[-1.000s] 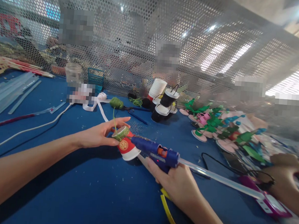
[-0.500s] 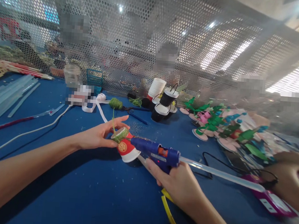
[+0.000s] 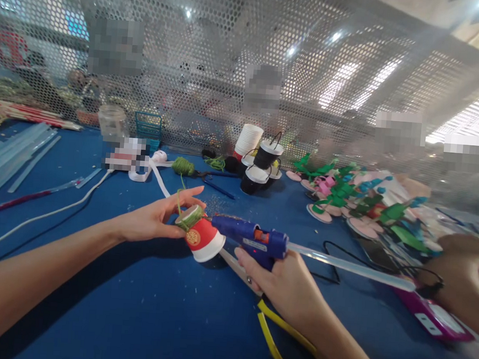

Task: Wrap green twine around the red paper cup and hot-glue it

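Note:
My left hand (image 3: 160, 216) is closed round the base end of a red and white paper cup (image 3: 206, 242), which lies tilted with its white rim toward the lower right. Green yarn (image 3: 191, 218) is wound round the cup's narrow end, and a strand leads up behind my fingers to a green yarn ball (image 3: 183, 167). My right hand (image 3: 283, 280) grips a blue hot glue gun (image 3: 251, 238) with a long clear glue stick out of its back. The gun's nozzle is at the cup's side, close to the yarn. Yellow-handled scissors (image 3: 270, 314) lie beneath my right hand.
Stacked paper cups (image 3: 248, 140) and black-wrapped cups (image 3: 257, 178) stand at the back. Craft flowers (image 3: 341, 196) crowd the right, near another person's hand (image 3: 460, 266) and a purple power strip (image 3: 431, 316). Clear glue sticks (image 3: 13, 153) and a white cord (image 3: 46, 208) lie left.
The glue gun's nozzle has shifted slightly along the cup's side, and the cup has turned a little. More of the scissors shows. The other person's hand has moved at the right.

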Demonstrator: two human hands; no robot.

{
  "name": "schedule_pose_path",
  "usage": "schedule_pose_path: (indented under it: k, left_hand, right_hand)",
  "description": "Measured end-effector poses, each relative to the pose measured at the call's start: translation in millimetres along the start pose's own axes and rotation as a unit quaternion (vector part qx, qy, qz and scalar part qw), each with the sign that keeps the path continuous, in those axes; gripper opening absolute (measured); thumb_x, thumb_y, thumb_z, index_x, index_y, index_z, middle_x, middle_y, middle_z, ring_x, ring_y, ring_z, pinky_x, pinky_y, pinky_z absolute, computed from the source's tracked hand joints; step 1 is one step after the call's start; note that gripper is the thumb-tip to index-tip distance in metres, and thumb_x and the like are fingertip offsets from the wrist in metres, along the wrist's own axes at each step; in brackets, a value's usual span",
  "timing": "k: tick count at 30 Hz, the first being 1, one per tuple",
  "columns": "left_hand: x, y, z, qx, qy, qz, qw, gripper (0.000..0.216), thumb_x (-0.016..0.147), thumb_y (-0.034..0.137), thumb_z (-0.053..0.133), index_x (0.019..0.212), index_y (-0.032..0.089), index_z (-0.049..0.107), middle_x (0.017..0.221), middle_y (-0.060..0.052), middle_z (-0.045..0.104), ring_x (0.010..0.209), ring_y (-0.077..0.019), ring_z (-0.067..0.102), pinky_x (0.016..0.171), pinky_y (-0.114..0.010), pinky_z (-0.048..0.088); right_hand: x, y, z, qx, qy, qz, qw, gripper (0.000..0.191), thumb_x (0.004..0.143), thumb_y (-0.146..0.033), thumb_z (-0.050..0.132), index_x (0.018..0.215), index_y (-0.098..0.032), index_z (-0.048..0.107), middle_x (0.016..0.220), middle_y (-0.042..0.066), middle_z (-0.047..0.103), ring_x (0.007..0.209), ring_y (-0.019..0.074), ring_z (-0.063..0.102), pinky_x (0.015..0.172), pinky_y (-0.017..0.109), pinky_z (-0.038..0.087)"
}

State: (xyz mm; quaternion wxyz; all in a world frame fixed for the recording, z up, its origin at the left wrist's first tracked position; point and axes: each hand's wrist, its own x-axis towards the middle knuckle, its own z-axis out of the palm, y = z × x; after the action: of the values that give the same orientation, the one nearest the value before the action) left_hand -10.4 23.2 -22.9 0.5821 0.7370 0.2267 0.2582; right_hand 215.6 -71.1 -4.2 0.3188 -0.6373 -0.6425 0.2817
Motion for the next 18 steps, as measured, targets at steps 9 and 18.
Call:
schedule_pose_path:
  k: [9,18]
  left_hand:
    - [0.0,-0.4,-0.8,-0.019,-0.007,-0.005,1.0,0.075,0.075,0.007,0.058,0.134,0.036,0.022,0.13,-0.004,0.04,0.119,-0.02,0.042,0.099,-0.038,0.031]
    - [-0.6,0.7,-0.4,-0.034,-0.007,-0.003,0.999,0.075,0.074,0.005,0.058,0.133,0.036,0.024,0.13,-0.004,0.04,0.119,-0.0205,0.042,0.098,-0.039,0.032]
  right_hand:
    - [5.9,-8.3,-4.1,0.066,-0.025,0.04,0.997,0.017,0.071,-0.034,0.054,0.063,-0.019,0.051,0.04,-0.005,0.047,0.033,0.0099,0.044,0.035,0.022,0.04]
    - [6.5,-4.3,-1.6,0.088,-0.03,0.047,0.995,0.02,0.068,-0.036,0.055,0.069,-0.016,0.056,0.04,-0.005,0.047,0.032,0.0106,0.045,0.033,0.022,0.039]
